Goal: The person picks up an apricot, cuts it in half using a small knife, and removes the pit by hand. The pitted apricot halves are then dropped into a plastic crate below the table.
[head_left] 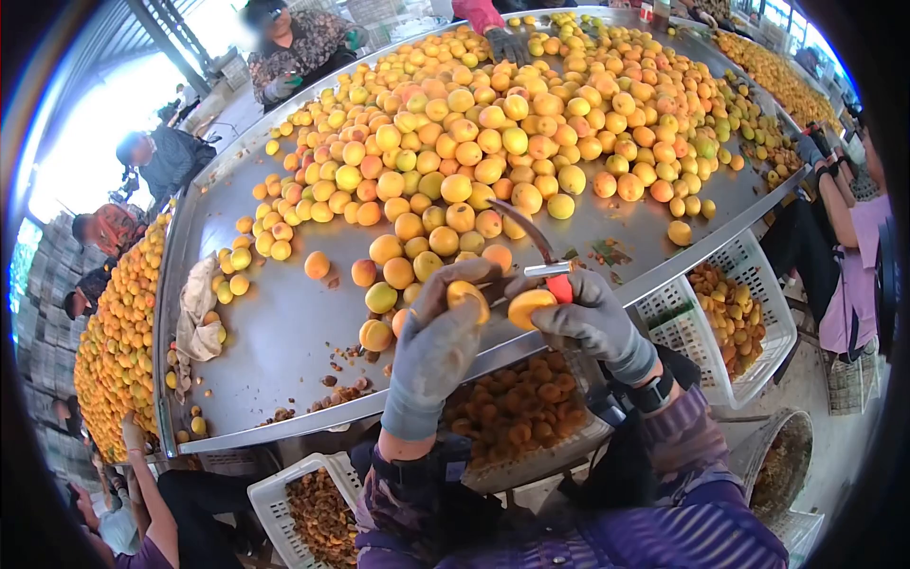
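Note:
Both my hands wear grey gloves and are close together over the near edge of the metal table point(270, 351). My left hand point(425, 351) pinches an apricot half point(468, 298), its cut side partly in view. In my right hand point(599, 327) are a curved knife point(531, 234) with a red handle and silver collar, and another apricot half point(527, 309) held at the fingertips. The blade points up and away to the left, over the fruit. A large heap of whole apricots point(512, 123) spreads over the table just beyond my hands.
Below the table edge, a crate holds halved apricots point(521, 403). White crates stand at right point(777, 332) and lower left point(270, 498), with a basket point(801, 450) at lower right. A cloth point(197, 308) lies on the table's left. A co-worker's gloved hand point(507, 45) reaches into the heap's far side.

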A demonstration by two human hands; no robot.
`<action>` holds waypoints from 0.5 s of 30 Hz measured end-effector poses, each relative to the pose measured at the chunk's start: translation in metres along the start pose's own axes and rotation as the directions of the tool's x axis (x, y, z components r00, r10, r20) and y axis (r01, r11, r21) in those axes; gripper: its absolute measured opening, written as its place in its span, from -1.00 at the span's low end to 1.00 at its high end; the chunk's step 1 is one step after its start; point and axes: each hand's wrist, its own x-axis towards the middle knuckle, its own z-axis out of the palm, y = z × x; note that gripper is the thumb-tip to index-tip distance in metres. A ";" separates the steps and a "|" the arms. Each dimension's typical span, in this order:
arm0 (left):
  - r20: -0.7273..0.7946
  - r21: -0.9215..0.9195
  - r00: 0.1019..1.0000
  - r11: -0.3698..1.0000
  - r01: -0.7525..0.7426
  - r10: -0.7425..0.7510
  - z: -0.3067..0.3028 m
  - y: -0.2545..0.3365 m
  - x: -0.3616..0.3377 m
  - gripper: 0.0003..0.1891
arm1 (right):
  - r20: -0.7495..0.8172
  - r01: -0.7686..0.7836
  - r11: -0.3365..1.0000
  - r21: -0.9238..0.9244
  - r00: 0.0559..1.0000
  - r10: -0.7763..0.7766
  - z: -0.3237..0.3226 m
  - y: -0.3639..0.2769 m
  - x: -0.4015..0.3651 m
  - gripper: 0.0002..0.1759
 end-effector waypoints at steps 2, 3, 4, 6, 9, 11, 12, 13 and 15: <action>-0.059 -0.085 0.998 0.996 -0.038 0.033 -0.010 -0.003 0.001 -0.53 | 0.003 -0.090 0.994 0.066 0.996 0.090 -0.007 0.002 -0.005 -0.63; -0.056 -0.088 0.998 0.996 -0.034 0.029 -0.011 -0.003 0.002 -0.53 | -0.002 -0.091 0.994 0.067 0.996 0.091 -0.007 0.000 -0.005 -0.63; -0.075 -0.113 0.997 0.993 -0.031 0.022 -0.013 -0.002 0.002 -0.53 | -0.040 -0.116 0.990 0.078 0.992 0.120 -0.006 -0.002 -0.005 -0.64; -0.118 -0.144 0.993 0.990 -0.010 -0.007 -0.015 -0.008 0.002 -0.51 | -0.118 -0.127 0.991 0.049 0.984 0.132 -0.005 0.000 -0.002 -0.62; -0.129 -0.136 0.991 0.991 0.015 -0.033 -0.020 -0.013 0.002 -0.50 | -0.071 -0.162 0.979 0.124 0.983 0.172 -0.004 -0.003 -0.003 -0.60; -0.146 -0.189 0.989 0.982 0.000 -0.029 -0.014 -0.014 0.003 -0.50 | -0.068 -0.140 0.982 0.127 0.986 0.149 -0.004 -0.002 -0.004 -0.56; -0.169 -0.237 0.985 0.971 -0.018 -0.023 -0.011 -0.014 0.003 -0.51 | -0.057 -0.208 0.977 0.054 0.976 0.211 -0.005 -0.003 -0.004 -0.55; -0.169 -0.233 0.985 0.972 -0.020 -0.020 -0.008 -0.012 0.003 -0.51 | -0.050 -0.272 0.962 -0.022 0.961 0.271 -0.007 -0.004 -0.004 -0.54; -0.208 -0.034 0.978 0.999 -0.021 0.013 -0.004 -0.009 0.001 -0.51 | 0.057 -0.244 0.966 -0.091 0.967 0.250 -0.007 -0.005 -0.007 -0.55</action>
